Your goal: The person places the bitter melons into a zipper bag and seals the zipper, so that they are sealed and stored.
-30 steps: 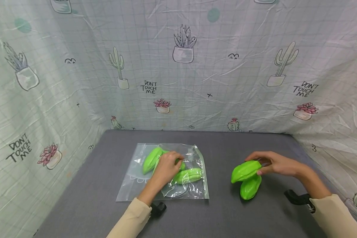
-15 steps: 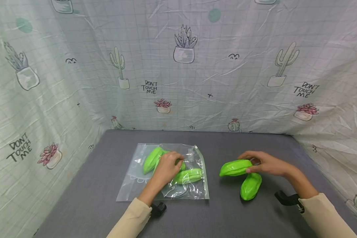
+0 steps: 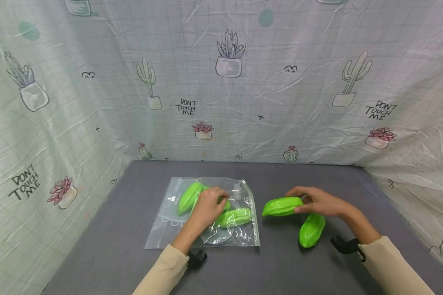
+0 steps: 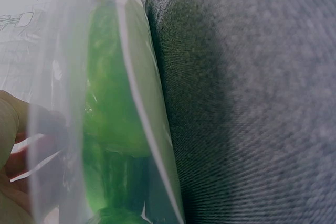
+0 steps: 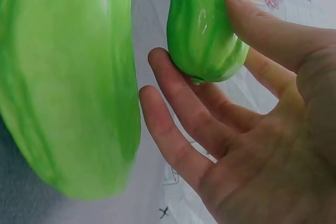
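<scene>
In the head view my left hand (image 3: 208,205) lies over a clear zip bag (image 3: 162,235), fingers curled at its upper film. Several ridged green gourd-like fruits show inside the bag, one green fruit (image 3: 189,198) at its left and another green fruit (image 3: 236,217) near the zip edge. My right hand (image 3: 323,201) holds a loose green fruit (image 3: 280,207) by its right end, just right of the zip edge. The right wrist view shows the thumb and fingers around this held fruit (image 5: 207,30). A second loose fruit (image 3: 311,230) lies below that hand.
The grey table (image 3: 280,270) extends around the bag. A printed cloth (image 3: 251,98) hangs behind it and at both sides. Black wrist cameras sit at both wrists, the right camera (image 3: 345,245) low beside the loose fruit.
My right hand has carried its fruit left, off the other loose fruit and closer to the bag's zip edge. The left hand and the bag have stayed in place.
</scene>
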`<state>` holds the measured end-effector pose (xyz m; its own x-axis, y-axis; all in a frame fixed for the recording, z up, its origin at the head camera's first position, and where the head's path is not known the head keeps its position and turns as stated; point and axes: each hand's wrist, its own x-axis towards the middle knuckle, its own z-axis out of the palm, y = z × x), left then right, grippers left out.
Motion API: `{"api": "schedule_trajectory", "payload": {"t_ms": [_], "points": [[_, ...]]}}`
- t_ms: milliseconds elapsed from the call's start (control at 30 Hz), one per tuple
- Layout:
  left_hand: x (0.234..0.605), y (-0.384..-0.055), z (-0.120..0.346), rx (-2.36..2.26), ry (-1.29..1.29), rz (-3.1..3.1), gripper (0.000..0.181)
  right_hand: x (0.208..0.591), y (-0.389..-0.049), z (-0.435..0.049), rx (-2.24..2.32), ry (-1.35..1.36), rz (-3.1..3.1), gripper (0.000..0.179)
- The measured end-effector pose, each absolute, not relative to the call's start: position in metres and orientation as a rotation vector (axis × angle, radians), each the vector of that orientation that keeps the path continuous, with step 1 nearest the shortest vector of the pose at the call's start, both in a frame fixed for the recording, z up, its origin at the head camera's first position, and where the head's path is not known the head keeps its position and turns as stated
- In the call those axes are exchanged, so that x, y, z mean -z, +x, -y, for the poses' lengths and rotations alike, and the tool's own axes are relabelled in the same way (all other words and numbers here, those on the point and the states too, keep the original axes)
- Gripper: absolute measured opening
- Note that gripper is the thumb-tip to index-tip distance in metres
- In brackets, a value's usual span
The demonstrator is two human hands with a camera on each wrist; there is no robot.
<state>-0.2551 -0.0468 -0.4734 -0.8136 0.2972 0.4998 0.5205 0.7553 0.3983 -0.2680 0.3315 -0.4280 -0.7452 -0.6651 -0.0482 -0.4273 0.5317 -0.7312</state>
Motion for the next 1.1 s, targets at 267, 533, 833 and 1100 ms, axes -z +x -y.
{"api": "schedule_trajectory", "payload": {"t_ms": [267,533,833,1100], "points": [[0.474,-0.256,0.047,0.752,-0.619,2.556,0.013,0.431,-0.270,-0.316,1.011,-0.889,-2.477,0.045],[0.474,-0.257,0.047,0.748,-0.618,2.551,0.013,0.430,-0.273,-0.307,0.938,-0.833,-2.525,0.047],[0.473,-0.259,0.047,0.735,-0.629,2.551,0.012,0.431,-0.273,-0.301,0.915,-0.775,-2.524,0.047],[0.474,-0.259,0.047,0.728,-0.625,2.553,0.013,0.435,-0.273,-0.296,0.919,-0.767,-2.498,0.048]]}}
